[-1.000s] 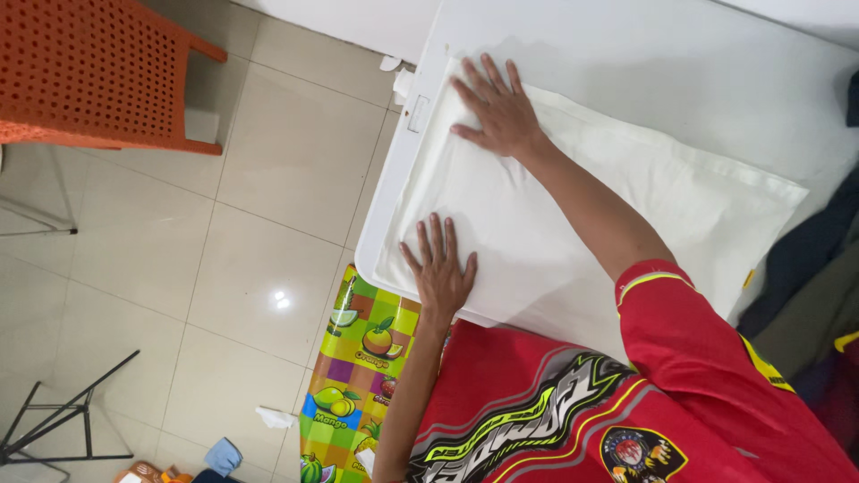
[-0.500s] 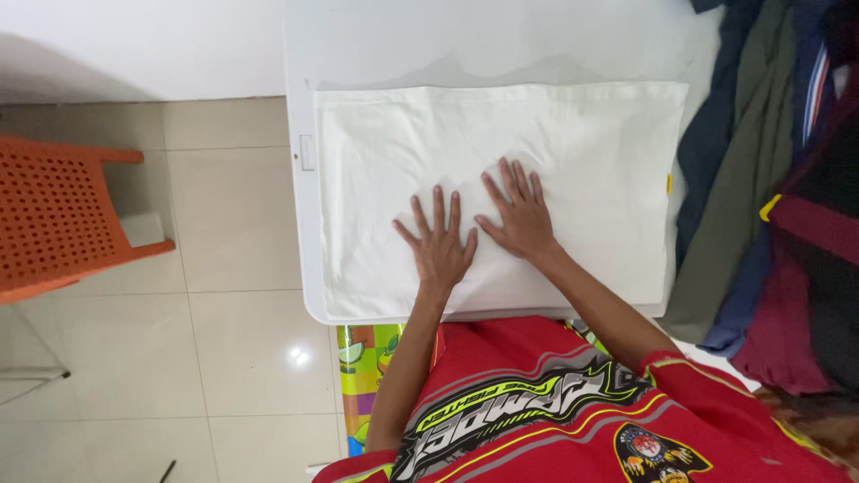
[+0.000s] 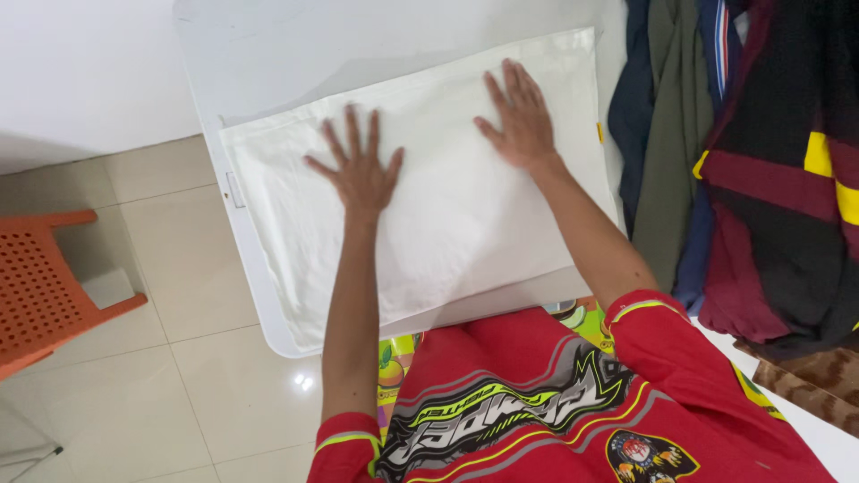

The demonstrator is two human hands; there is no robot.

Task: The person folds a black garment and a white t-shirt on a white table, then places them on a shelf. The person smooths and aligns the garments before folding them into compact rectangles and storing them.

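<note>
A person in a red jersey (image 3: 537,411) presses both palms flat on a folded white cloth (image 3: 447,215) spread across a white bench (image 3: 268,63), seen from a head-worn camera. The left hand (image 3: 361,174) lies near the cloth's middle, toward the bench's left edge, fingers splayed wide and gripping nothing; the right hand (image 3: 519,121) rests close to the cloth's far right corner, fingers held closer together but likewise flat and unclenched. With arms extended and palms down, the hands appear placed to hold the fabric flat and press out creases rather than to lift it. The cloth covers most of the bench top, its long sides running roughly parallel to the bench's near and far edges, its near side lying just inside the near edge and its left end close to the left edge. A small yellow tag (image 3: 599,132) shows at the cloth's right end. Just beyond that end, at the bench's right edge, a heap of dark clothes (image 3: 743,161) in navy, olive, maroon and black with a yellow stripe sits piled, touching or nearly touching the cloth. An orange plastic chair (image 3: 45,286) stands on the tiled floor (image 3: 161,241) well to the left, and a fruit-patterned sheet (image 3: 394,367) peeks out below the near edge.
</note>
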